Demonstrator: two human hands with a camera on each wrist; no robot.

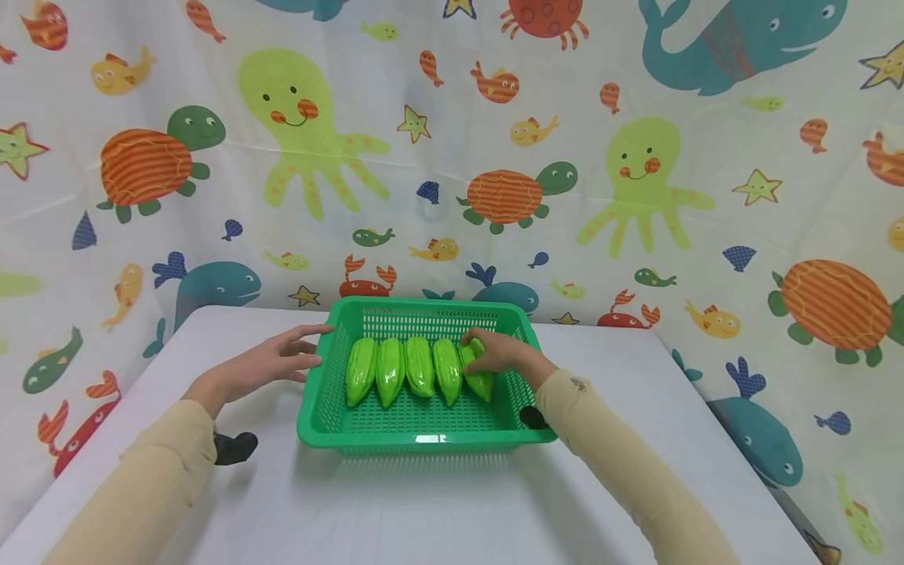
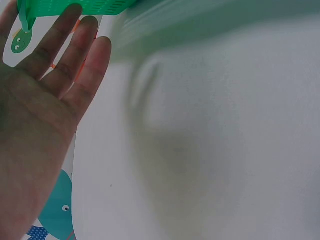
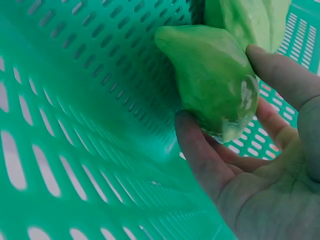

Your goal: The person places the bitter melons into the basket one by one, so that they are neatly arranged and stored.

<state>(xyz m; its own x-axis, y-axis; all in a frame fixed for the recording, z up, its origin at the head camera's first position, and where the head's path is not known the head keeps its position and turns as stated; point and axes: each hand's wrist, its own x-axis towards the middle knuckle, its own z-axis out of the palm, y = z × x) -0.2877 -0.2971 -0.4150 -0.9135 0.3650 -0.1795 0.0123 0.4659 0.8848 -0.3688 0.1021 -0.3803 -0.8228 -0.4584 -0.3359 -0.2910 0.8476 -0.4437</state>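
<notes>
A green plastic basket (image 1: pixel 424 438) stands on the white table, with several glossy bright-green ridged gourds in a row inside. My right hand (image 1: pixel 503 353) reaches over the basket's right side and holds the rightmost gourd (image 1: pixel 482 386). In the right wrist view, thumb and fingers (image 3: pixel 197 150) lie on opposite sides of this gourd (image 3: pixel 212 75), close to the perforated wall. My left hand (image 1: pixel 271 359) is at the basket's left rim, its fingers loosely extended and holding nothing. Whether its fingertips touch the rim is unclear.
The other gourds (image 1: pixel 391 373) lie side by side to the left of the held one. Behind the white table (image 1: pixel 395 510) hangs a curtain (image 1: pixel 424 204) printed with sea animals. Dark wrist straps (image 1: pixel 235 448) show at the sleeves.
</notes>
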